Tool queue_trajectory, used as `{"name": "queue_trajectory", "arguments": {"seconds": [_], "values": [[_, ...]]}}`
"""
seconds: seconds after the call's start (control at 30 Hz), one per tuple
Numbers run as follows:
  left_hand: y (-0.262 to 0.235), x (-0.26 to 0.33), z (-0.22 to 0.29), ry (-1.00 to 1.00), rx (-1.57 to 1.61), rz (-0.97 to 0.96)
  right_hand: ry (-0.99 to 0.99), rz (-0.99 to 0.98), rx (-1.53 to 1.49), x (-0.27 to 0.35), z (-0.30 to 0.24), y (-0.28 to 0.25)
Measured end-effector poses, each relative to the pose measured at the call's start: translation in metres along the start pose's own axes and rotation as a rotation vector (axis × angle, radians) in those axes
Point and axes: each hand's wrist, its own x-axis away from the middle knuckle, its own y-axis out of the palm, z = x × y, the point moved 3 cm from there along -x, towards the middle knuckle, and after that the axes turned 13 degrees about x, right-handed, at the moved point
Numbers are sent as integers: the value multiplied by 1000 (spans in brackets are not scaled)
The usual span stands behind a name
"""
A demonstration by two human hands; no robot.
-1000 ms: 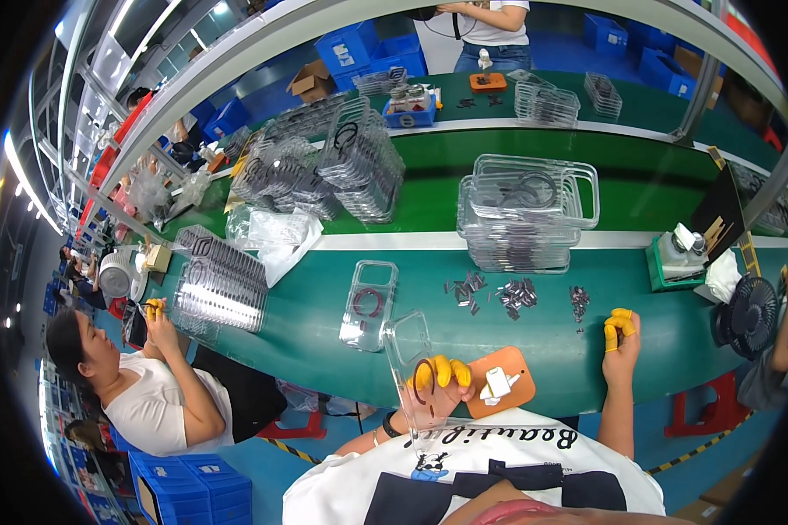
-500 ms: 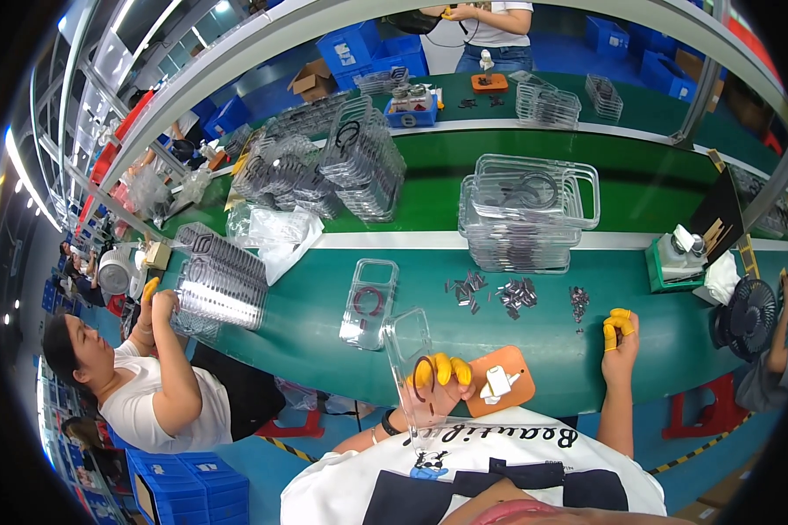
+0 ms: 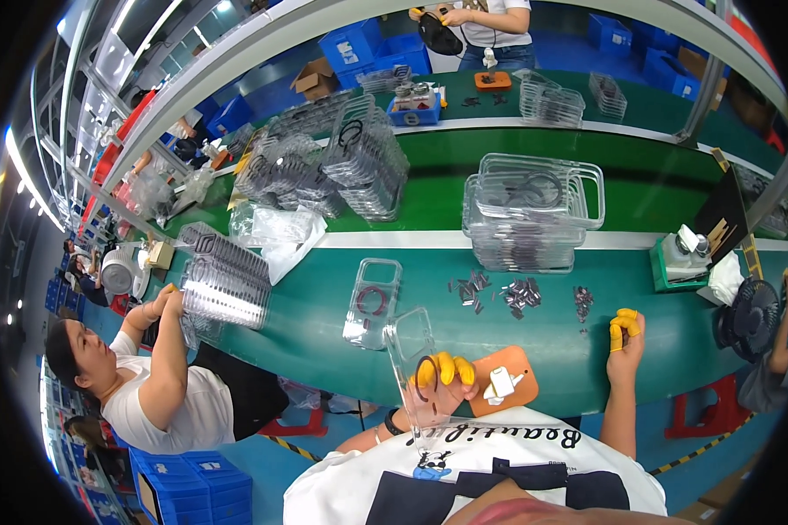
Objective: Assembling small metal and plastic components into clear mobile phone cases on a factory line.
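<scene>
My left hand (image 3: 445,385), with yellow finger cots, is wrapped around a clear phone case (image 3: 411,337) held tilted above the table's near edge. A dark ring shows in that case. My right hand (image 3: 623,341), also in yellow finger cots, is raised over the table edge with its fingers curled together; anything inside them is too small to make out. Another clear case with a dark ring (image 3: 372,303) lies flat beyond my left hand. Beside that hand is an orange pad (image 3: 518,360) carrying a small white object (image 3: 501,385). Small dark pieces (image 3: 522,296) lie in loose piles beyond it.
Stacks of clear cases stand at the back centre (image 3: 525,236) and left (image 3: 228,289). A green caddy (image 3: 674,271) and a black fan (image 3: 751,319) are at the right. A co-worker (image 3: 153,376) sits on the left; another person stands across the bench.
My hands and the held case look almost still; the view has shifted slightly. The co-worker on the left has lowered their hands at the case stack. The person opposite has moved a black item.
</scene>
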Motion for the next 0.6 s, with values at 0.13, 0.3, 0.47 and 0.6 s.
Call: {"name": "queue_trajectory", "arguments": {"seconds": [0.13,0.3,0.47,0.6], "values": [[3,-1,-1,-18,-46,-10,-9,6,29,0,2,-1],[1,0,0,-18,-33,-38,11,-1,48,2,2,-2],[5,3,4,29,-54,43,-20,4,57,3,6,-3],[3,7,20,140,-38,43,-45,-2,6,2,11,4]]}}
